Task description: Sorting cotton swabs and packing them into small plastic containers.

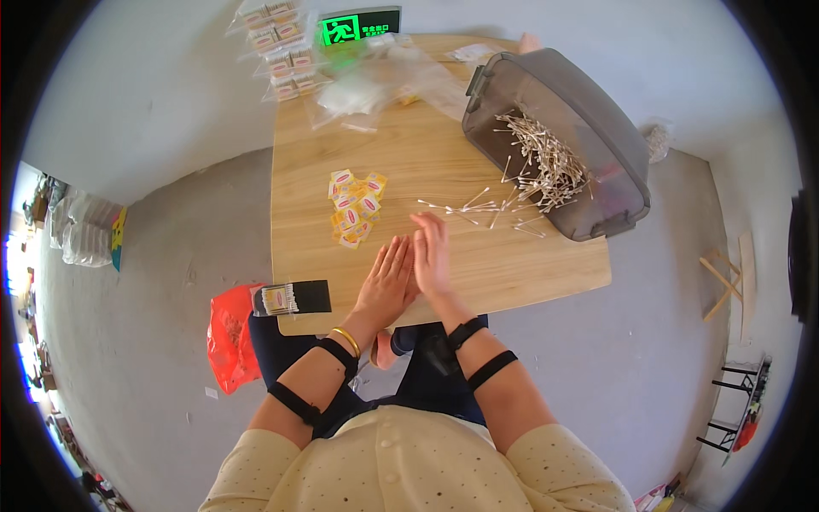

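My left hand (386, 278) lies with its fingers stretched out over the near part of the table. Right beside it, my right hand (433, 254) is raised on edge with its fingers extended, the palm turned toward the left hand. The hands meet or nearly meet; whether anything lies between the palms is hidden. Just beyond the fingertips, loose cotton swabs (478, 208) trail out of a tipped grey plastic bin (559, 72). More swabs (550, 162) are heaped inside the bin. Small yellow-and-white cards (351, 205) lie in a loose pile ahead of my left hand.
A black holder (314, 296) with a small packet of swabs (278, 299) sits at the table's left near corner, above a red plastic bag (230, 337). Clear plastic bags (354, 92) lie at the far edge, near filled packets (286, 60) and a green exit sign (341, 31).
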The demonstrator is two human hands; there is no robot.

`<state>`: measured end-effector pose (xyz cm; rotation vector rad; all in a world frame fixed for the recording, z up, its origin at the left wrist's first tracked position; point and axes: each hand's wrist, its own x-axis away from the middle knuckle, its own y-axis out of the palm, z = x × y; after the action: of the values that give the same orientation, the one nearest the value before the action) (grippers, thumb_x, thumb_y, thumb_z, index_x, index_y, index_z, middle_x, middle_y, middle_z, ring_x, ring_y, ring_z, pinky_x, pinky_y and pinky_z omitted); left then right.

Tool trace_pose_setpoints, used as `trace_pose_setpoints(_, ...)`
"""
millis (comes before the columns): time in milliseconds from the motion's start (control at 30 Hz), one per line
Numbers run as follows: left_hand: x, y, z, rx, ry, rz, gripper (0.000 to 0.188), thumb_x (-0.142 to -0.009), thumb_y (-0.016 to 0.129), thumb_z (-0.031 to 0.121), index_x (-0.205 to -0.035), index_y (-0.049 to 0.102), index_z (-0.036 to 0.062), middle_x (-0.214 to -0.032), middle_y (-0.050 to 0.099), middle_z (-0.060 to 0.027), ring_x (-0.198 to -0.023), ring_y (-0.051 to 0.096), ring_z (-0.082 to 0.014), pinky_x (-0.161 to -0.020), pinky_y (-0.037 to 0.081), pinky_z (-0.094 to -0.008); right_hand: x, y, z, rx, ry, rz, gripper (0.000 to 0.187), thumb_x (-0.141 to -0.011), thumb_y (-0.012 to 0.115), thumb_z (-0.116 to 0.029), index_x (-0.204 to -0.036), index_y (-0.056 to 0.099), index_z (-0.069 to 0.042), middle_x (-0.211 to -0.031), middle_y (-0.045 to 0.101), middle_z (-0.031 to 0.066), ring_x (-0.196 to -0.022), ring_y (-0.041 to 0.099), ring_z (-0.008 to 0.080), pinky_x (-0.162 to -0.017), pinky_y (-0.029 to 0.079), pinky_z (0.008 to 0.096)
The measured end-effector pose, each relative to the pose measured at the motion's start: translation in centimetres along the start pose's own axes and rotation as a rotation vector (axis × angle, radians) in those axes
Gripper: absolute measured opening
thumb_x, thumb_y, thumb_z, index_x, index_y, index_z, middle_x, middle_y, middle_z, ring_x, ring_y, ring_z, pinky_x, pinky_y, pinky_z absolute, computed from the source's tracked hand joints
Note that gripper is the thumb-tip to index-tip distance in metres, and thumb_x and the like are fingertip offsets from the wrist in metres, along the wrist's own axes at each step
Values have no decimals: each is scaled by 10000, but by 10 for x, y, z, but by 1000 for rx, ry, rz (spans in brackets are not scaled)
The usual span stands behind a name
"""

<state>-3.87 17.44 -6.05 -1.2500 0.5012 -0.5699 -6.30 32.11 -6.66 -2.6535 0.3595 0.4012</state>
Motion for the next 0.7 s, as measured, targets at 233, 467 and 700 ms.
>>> trace_pose_setpoints(233,-5,-7,6,-6,13,-6,900,-974,540,549,-1581,260,-54,-1680,213,-195,-1577,146,-327,-1283,88,-506,12,-51,14,51,6,136,278,-1067,442,-123,-1278,587,-15,-1320,548,219,-1265,512,383,-1084,409,444)
trace_pose_setpoints(467,-5,-3,7,-78,-15,-60,945,-983,459,636,-1600,220,-39,-1698,182,-169,-1586,124,-303,-1288,60,-495,27,-58,3,82,60,33,286,-1060,459,-109,-1302,582,-18,-1371,530,227,-1295,497,392,-1090,403,451)
trace_pose_setpoints(700,12,-20,-19,-43,-113,-6,977,-994,443,641,-1595,168,-78,-1680,174,-235,-1585,103,-337,-1288,61,-499,42,-63,-8,363,-56,-181,633,-971,618,-211,-1505,375,30,-1521,413,269,-1442,368,426,-1193,308,508)
